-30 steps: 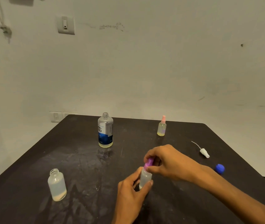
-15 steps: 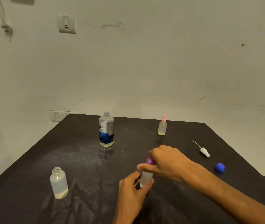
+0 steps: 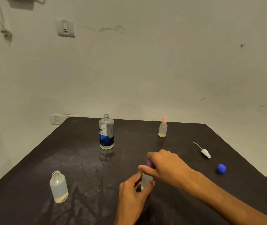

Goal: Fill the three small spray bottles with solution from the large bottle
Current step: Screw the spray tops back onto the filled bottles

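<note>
A small clear spray bottle [image 3: 145, 181] stands near the table's front middle. My left hand [image 3: 132, 198] grips its body from below. My right hand [image 3: 165, 164] pinches its purple spray top [image 3: 149, 163] from above. The large bottle [image 3: 106, 132], uncapped, with a blue and white label and little liquid at its bottom, stands at the back middle. A small bottle with a pink spray top [image 3: 163, 128] stands at the back right. A frosted open bottle [image 3: 58, 187] with a little liquid stands at the front left.
A white spray head with a thin tube [image 3: 204, 151] lies on the right of the dark table [image 3: 84, 163]. A blue cap [image 3: 221, 168] lies nearer the right edge. A pale wall with switches stands close behind the table.
My right hand has turned over the purple top, its fingers now covering more of it. The left hand keeps its hold on the bottle. The view has shifted slightly.
</note>
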